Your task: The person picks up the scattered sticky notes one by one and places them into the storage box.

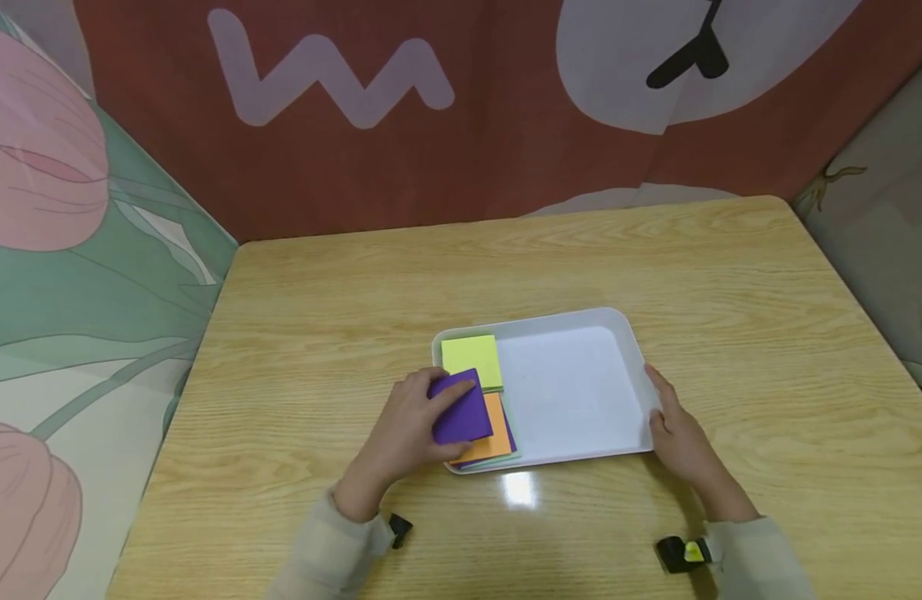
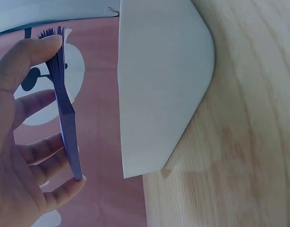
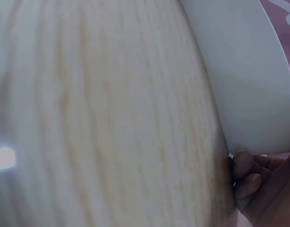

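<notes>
Left hand (image 1: 408, 425) pinching — fingers curled, right hand (image 1: 674, 429) gripping, forearms converging

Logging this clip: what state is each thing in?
White plastic tray: flat on table, right half bare.
Purple sticky-note pad: lifted, gripped by left hand.
Yellow-green pad: lying in tray.
Orange pad: lying in tray.
Right hand: holding tray's edge.
</notes>
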### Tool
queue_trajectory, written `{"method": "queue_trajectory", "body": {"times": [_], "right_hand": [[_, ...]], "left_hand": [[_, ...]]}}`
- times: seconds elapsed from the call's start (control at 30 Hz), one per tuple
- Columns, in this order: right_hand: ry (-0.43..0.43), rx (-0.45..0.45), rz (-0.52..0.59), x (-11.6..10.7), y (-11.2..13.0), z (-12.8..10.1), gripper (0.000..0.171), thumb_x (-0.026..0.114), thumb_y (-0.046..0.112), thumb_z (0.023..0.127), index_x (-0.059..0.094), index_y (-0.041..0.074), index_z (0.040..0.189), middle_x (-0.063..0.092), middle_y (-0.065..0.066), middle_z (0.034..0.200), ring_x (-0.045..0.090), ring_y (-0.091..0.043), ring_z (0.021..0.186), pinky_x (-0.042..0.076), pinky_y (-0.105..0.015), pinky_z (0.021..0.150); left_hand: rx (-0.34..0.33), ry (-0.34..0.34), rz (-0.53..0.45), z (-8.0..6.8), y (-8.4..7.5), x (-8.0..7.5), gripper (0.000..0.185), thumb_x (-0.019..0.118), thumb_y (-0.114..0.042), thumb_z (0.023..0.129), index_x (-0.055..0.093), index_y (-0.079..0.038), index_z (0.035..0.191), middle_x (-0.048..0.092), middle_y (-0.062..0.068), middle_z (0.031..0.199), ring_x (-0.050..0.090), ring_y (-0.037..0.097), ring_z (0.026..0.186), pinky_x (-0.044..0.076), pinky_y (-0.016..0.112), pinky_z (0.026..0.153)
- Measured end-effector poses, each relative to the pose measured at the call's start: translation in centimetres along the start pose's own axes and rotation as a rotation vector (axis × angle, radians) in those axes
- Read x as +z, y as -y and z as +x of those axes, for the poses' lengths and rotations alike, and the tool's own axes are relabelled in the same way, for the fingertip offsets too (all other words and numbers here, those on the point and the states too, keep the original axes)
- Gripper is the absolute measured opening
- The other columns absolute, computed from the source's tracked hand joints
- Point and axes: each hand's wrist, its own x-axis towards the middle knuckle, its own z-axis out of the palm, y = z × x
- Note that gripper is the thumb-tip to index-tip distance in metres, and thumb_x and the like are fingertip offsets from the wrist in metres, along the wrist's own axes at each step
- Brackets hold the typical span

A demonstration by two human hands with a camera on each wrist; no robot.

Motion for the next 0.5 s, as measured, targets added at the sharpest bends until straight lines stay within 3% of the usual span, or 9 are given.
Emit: {"method": "queue_trajectory", "body": {"times": [0.2, 0.5], "right_hand": [[-0.003, -0.013, 0.005, 0.1, -0.1, 0.0, 0.057, 0.028, -0.003, 0.087, 0.004, 0.007, 0.138, 0.022, -0.037, 0.127, 0.027, -0.052, 0.111, 0.025, -0.058, 0.084], [-0.006, -0.014, 0.008, 0.1, -0.1, 0.0, 0.057, 0.027, -0.003, 0.087, 0.005, 0.007, 0.138, 0.021, -0.037, 0.128, 0.028, -0.051, 0.11, 0.025, -0.058, 0.084]], "left_hand": [[0.004, 0.017, -0.013, 0.4, -0.3, 0.2, 0.067, 0.071, -0.042, 0.061, 0.052, -0.019, 0.12, 0.043, 0.014, 0.114, 0.041, 0.026, 0.1, 0.033, 0.041, 0.082], [0.071, 0.011, -0.027, 0.8, -0.7, 1.2, 0.067, 0.071, -0.044, 0.061, 0.053, -0.018, 0.119, 0.045, 0.014, 0.111, 0.042, 0.025, 0.099, 0.034, 0.04, 0.08]]}}
